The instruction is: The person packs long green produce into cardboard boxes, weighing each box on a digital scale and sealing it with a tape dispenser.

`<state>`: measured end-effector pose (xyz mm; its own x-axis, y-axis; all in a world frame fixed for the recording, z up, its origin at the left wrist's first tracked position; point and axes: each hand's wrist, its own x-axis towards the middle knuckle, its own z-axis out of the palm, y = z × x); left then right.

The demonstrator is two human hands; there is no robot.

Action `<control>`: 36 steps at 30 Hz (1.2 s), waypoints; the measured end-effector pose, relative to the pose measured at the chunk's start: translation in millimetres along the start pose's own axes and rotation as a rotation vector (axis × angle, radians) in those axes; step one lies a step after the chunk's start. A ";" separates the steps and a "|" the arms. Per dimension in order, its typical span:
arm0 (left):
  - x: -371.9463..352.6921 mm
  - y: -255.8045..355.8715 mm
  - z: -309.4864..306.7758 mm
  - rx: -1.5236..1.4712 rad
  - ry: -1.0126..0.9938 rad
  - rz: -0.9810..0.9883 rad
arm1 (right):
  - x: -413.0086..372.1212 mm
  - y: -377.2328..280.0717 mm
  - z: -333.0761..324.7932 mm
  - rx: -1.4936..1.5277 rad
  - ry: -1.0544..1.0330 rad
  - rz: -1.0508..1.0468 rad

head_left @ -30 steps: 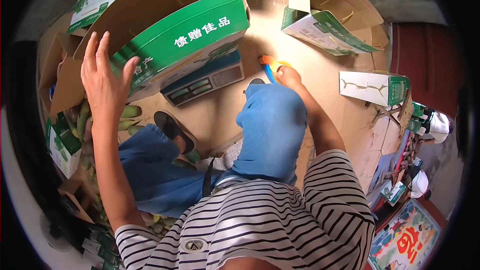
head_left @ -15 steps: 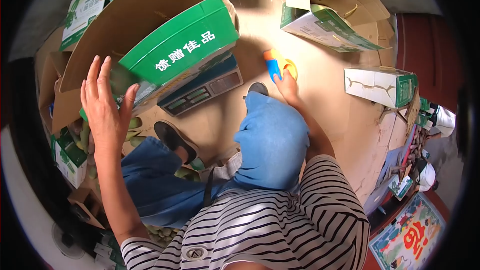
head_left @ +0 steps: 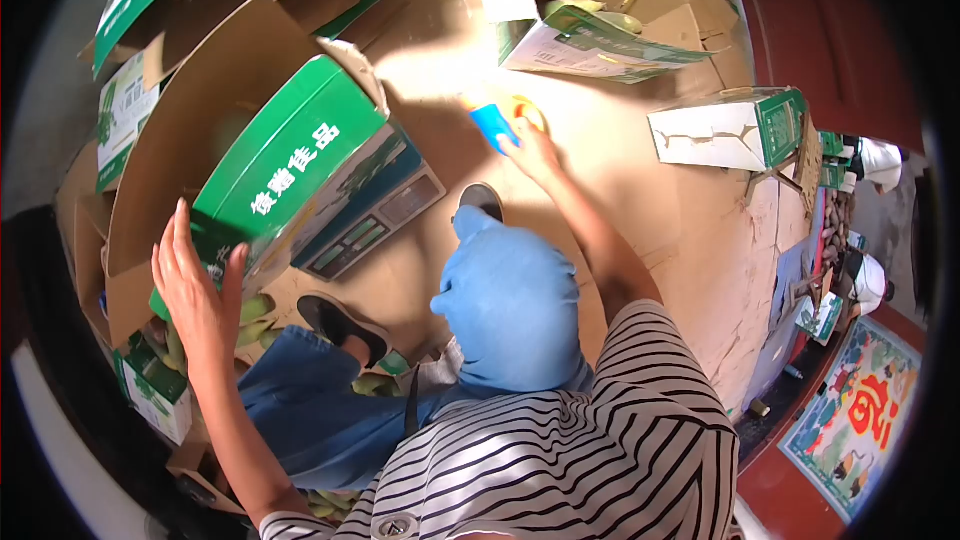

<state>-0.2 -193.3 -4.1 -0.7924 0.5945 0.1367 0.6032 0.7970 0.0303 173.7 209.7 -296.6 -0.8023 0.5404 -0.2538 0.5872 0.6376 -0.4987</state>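
Observation:
My left hand [head_left: 200, 300] is at the near corner of a large open carton [head_left: 290, 155] with a green flap. Its fingers and thumb are spread, and the fingertips seem to touch the cardboard. The carton rests on a blue weighing scale [head_left: 370, 230] with a button panel. Out to the front, my right hand [head_left: 530, 152] is closed around a blue and orange tape dispenser [head_left: 492, 128] with a yellowish roll, held low over the cardboard-covered floor [head_left: 590, 230]. The carton's contents are hidden from me.
An open carton [head_left: 600, 45] holding green produce stands at the front, with a closed white and green carton [head_left: 720, 130] to its right. More cartons [head_left: 125, 120] crowd the left. Green produce [head_left: 255, 320] lies beside my foot. Another person [head_left: 865, 280] is at the far right.
My left hand has lowered relative to the carton's flap, to its near corner. My right hand has carried the tape dispenser slightly forward. The whole view has also shifted.

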 end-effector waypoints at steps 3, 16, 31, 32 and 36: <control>0.7 1.6 -1.8 0.017 -0.024 -0.019 | 40.9 -29.7 7.5 -0.026 -0.073 -0.037; 7.1 5.1 2.2 0.058 -0.081 -0.061 | 186.4 -117.3 23.7 0.131 -0.001 0.449; 7.8 5.0 0.7 0.086 -0.110 -0.049 | 124.2 -122.2 -31.5 0.053 0.083 -0.189; 8.1 4.9 -0.3 0.087 -0.108 -0.048 | 101.3 -122.0 -57.9 0.155 0.119 -0.351; 5.8 5.3 1.0 0.084 -0.087 -0.038 | 26.6 -112.2 -197.1 -0.351 0.692 -0.602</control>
<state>-1.8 -185.5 -4.1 -0.8216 0.5678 0.0508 0.5658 0.8231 -0.0493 107.7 260.8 -84.0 -0.8038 0.2024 0.5595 0.1888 0.9785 -0.0827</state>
